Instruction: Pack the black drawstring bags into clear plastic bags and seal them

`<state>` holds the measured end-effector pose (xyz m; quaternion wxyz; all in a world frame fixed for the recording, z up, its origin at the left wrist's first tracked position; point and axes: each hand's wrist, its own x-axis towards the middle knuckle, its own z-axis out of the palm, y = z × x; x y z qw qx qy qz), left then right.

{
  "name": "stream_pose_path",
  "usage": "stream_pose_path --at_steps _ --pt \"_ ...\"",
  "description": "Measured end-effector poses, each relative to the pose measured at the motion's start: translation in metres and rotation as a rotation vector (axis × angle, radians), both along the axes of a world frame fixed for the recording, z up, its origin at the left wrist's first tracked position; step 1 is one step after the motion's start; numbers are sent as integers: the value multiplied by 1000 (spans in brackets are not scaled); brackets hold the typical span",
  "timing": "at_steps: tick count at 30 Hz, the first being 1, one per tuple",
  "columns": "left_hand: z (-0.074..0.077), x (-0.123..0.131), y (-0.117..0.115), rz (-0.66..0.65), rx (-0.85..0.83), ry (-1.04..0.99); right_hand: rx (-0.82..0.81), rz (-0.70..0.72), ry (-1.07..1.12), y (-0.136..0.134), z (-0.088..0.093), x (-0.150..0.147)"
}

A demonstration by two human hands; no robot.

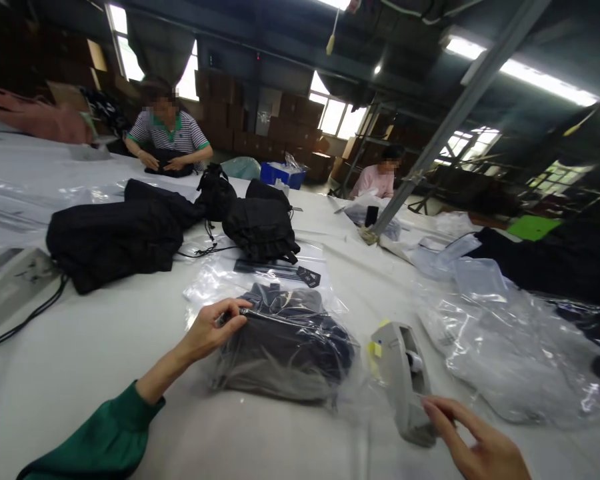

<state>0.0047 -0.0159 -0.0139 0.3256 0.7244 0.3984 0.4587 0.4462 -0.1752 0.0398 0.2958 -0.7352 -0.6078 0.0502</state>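
Observation:
My left hand (214, 328), in a green sleeve, pinches the near left edge of a clear plastic bag holding a folded dark garment (285, 347) on the white table (90, 360). My right hand (473, 440) reaches with spread fingers to the near end of a grey tape dispenser (403, 380) and touches it. A bit of yellow tape sticks out at the dispenser's far end. The bagged garment lies between both hands, just left of the dispenser.
Black bags and garments (115, 237) are piled at mid-table, with a second pile (263, 223) beside them. Empty clear plastic bags (500, 347) lie on the right. A grey device with a cable (10, 280) sits at left. Two people sit across the table. A slanted metal pole (430, 147) stands on the table.

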Motion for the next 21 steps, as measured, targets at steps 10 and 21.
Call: stream_pose_path --at_steps 10,21 --pt "0 3 1 36 -29 -103 -203 1464 -577 156 120 -227" --pt "6 6 1 64 -19 -93 -335 1272 -1185 191 90 -281"
